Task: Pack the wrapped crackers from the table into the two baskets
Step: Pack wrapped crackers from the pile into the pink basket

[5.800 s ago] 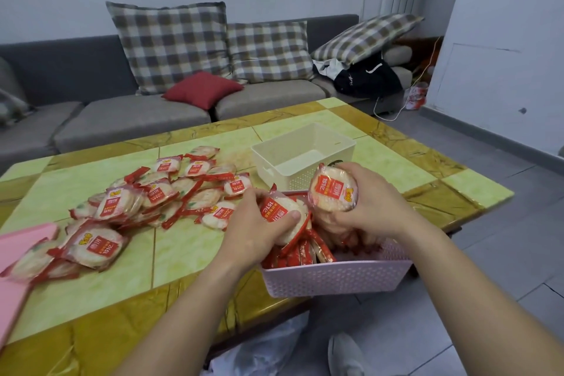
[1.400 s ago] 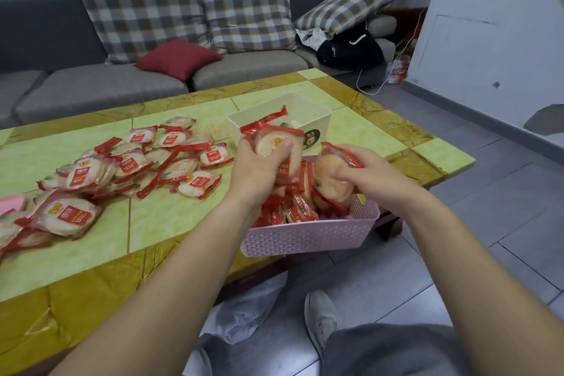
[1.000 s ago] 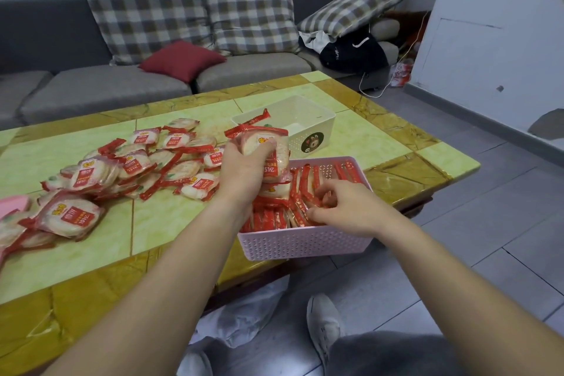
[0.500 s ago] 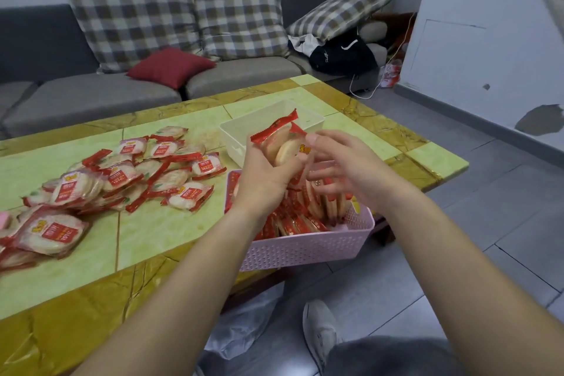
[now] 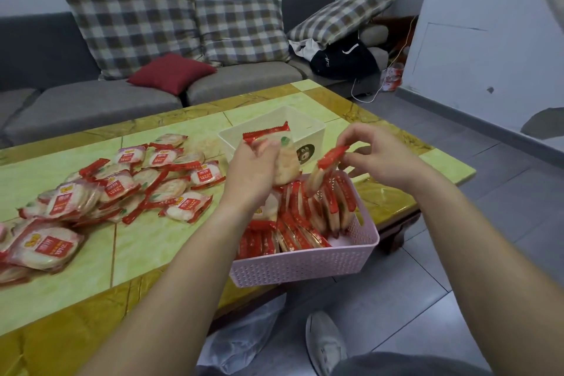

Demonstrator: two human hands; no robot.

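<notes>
around the room: sofa, cushions, floor

a grey sofa (image 5: 91, 107) runs along the far wall. three plaid cushions lean on it: a large one (image 5: 134, 24) at the left, a smaller one (image 5: 244, 30) beside it, and a third (image 5: 341, 18) tilted at the right end. a red cushion (image 5: 172, 72) lies on the seat. a black bag (image 5: 341, 61) sits under the tilted cushion, and a white cable (image 5: 366, 98) trails onto the grey tiled floor (image 5: 488, 192). nearer, a white shoe (image 5: 325, 342) and a crumpled clear plastic bag (image 5: 244, 336) are on the floor.
</notes>
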